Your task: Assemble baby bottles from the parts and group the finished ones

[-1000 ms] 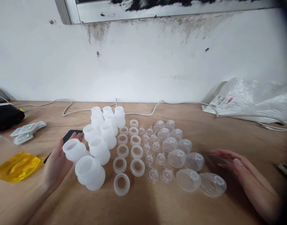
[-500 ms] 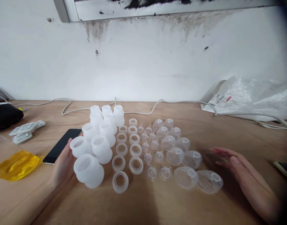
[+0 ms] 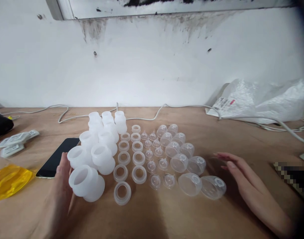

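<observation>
Tidying of the rows was in hand: left hand [image 3: 63,176] lay flat against the nearest white bottle body [image 3: 86,181], right hand [image 3: 237,171] spread beside the clear domed caps [image 3: 212,186], neither gripping.

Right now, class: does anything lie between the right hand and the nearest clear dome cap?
Nothing visible does. The right hand rests open on the table, with only bare wood between its fingertips and the nearest clear dome cap.
</observation>
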Motion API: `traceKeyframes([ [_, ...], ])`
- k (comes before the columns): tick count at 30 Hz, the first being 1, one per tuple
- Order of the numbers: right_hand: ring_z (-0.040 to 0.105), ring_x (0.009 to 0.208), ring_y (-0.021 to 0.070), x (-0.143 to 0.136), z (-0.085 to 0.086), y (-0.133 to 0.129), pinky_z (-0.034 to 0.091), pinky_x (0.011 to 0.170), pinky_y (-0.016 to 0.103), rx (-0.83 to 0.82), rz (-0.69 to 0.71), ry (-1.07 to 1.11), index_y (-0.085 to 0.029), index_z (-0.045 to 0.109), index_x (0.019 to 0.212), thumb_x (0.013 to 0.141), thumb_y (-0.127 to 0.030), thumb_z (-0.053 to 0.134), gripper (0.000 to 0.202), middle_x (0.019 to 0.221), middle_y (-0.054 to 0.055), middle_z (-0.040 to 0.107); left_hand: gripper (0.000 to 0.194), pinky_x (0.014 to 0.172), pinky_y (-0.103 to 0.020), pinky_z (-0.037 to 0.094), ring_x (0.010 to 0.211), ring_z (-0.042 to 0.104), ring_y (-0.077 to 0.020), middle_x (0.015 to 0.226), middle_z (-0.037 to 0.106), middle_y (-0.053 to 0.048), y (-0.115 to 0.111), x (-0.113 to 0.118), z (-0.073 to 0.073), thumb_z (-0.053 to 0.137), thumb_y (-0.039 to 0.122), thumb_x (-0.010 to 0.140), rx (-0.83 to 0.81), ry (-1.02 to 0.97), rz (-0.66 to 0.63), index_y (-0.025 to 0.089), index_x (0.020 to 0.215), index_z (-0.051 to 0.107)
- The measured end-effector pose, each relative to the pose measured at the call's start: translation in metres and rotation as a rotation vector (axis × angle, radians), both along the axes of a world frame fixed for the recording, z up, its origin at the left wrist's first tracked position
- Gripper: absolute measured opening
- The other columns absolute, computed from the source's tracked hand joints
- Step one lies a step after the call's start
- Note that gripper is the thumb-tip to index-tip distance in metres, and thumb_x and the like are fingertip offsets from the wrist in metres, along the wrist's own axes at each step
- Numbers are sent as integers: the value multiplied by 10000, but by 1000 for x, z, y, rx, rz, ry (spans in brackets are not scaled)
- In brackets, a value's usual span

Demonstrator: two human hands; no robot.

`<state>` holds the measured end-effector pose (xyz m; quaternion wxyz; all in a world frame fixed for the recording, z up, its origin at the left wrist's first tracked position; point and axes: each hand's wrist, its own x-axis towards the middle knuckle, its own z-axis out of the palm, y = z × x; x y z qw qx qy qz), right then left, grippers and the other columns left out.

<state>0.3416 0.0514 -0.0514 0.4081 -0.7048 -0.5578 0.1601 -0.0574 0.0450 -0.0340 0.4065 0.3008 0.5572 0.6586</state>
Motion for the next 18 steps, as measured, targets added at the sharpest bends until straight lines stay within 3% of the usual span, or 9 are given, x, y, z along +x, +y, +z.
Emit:
traceKeyframes([
  [4, 498, 1051, 221, -3, 2, -3, 388, 942, 389, 25, 46, -102, -241, 489, 1028, 787, -497, 359, 375, 1113, 62, 538, 497, 765, -346, 508, 932, 567, -225, 916, 637, 19, -3, 16, 6, 375, 578, 798, -169, -59, 25, 292, 1192, 473],
  [8, 480, 1071, 206, -1, -1, -7, 375, 957, 378, 48, 70, -151, -238, 476, 1057, 837, -457, 315, 350, 1128, 62, 524, 490, 511, -310, 503, 685, 577, -208, 752, 626, -12, -1, 24, 11, 297, 543, 832, -268, -110, 61, 257, 1173, 501],
  [15, 443, 1076, 237, -4, -10, -11, 388, 923, 449, 94, 150, -400, -204, 448, 1102, 868, -412, 284, 353, 1114, 87, 500, 356, 430, -178, 445, 742, 554, -144, 799, 612, 46, -3, 26, 3, 341, 503, 847, -211, -152, 138, 336, 1077, 555],
  [18, 429, 1084, 244, -7, -11, -11, 373, 929, 467, 99, 154, -447, -187, 443, 1101, 876, -403, 266, 359, 1113, 95, 493, 373, 518, -185, 486, 793, 558, -144, 856, 614, 51, -2, 26, 0, 346, 522, 838, -157, -115, 108, 320, 1072, 555],
])
